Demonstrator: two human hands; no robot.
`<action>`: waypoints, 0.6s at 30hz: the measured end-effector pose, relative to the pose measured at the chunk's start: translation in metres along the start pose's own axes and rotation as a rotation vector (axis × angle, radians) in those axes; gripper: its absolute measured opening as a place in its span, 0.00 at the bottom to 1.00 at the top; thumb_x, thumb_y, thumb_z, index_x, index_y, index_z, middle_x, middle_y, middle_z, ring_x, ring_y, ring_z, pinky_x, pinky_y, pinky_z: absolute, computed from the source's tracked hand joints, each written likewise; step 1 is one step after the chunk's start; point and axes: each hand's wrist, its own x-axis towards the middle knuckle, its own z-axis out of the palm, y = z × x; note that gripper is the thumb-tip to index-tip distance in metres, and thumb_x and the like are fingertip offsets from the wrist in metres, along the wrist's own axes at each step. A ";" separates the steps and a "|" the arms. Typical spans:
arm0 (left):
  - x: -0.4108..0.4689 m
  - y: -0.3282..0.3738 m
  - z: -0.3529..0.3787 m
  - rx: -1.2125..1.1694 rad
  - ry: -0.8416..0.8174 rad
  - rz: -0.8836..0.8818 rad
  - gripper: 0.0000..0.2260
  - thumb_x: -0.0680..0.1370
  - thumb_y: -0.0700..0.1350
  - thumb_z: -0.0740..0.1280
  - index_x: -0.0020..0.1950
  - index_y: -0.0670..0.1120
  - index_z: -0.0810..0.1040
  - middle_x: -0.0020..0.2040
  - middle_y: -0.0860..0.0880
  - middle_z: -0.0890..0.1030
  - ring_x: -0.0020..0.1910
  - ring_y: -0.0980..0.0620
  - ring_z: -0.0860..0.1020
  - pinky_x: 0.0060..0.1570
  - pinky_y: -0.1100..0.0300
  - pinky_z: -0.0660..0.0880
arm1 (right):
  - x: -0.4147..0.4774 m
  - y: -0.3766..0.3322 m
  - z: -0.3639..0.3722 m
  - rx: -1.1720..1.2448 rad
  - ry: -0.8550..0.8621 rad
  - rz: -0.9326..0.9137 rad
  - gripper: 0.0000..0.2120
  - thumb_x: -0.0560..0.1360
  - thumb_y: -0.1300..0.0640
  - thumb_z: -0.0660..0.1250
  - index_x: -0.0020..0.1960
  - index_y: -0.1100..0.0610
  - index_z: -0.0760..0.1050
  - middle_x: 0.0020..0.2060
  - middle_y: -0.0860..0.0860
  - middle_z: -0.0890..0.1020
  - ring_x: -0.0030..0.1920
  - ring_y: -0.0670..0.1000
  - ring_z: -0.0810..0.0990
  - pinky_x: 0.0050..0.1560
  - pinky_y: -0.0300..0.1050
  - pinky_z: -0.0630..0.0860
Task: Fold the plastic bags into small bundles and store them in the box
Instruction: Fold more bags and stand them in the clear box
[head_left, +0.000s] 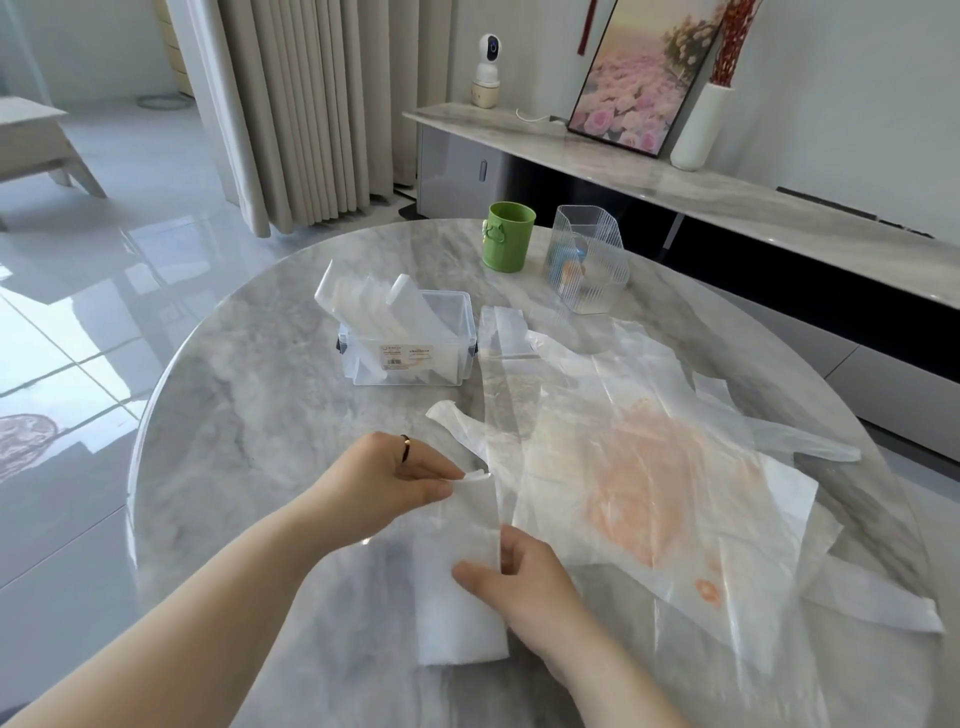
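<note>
A white plastic bag folded into a long narrow strip (460, 597) lies on the marble table near its front edge. My left hand (387, 480) pinches the strip's far end between thumb and fingers. My right hand (519, 582) grips the strip's right edge at the middle, thumb on top. A clear plastic box (410, 340) stands further back, with several folded white bags leaning inside it. To the right, a heap of flat translucent bags (660, 478) with orange print spreads over the table.
A green cup (508, 236) and a clear ribbed holder (587, 260) stand at the table's far side. The round table (249, 415) ends close on the left, above a glossy tiled floor. A long sideboard with a picture frame and a white vase runs behind.
</note>
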 end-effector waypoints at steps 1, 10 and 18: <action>-0.001 0.001 0.000 -0.005 -0.002 -0.003 0.13 0.72 0.36 0.70 0.37 0.55 0.79 0.29 0.63 0.81 0.33 0.69 0.79 0.37 0.77 0.73 | 0.001 -0.003 -0.002 -0.021 -0.034 0.005 0.09 0.72 0.63 0.67 0.44 0.50 0.77 0.40 0.45 0.83 0.39 0.42 0.81 0.42 0.33 0.76; 0.022 0.003 -0.041 -0.079 0.364 -0.078 0.10 0.77 0.45 0.64 0.58 0.50 0.77 0.51 0.53 0.79 0.51 0.56 0.77 0.48 0.67 0.68 | 0.038 -0.081 -0.023 -0.230 0.157 -0.134 0.05 0.73 0.63 0.65 0.42 0.55 0.74 0.38 0.50 0.79 0.38 0.47 0.78 0.36 0.35 0.72; 0.080 -0.023 -0.084 -0.208 0.613 -0.099 0.21 0.81 0.45 0.56 0.74 0.47 0.59 0.64 0.53 0.71 0.58 0.55 0.69 0.53 0.61 0.64 | 0.132 -0.176 -0.001 -0.489 0.619 -0.534 0.10 0.76 0.61 0.59 0.56 0.63 0.71 0.41 0.53 0.74 0.45 0.56 0.74 0.44 0.46 0.71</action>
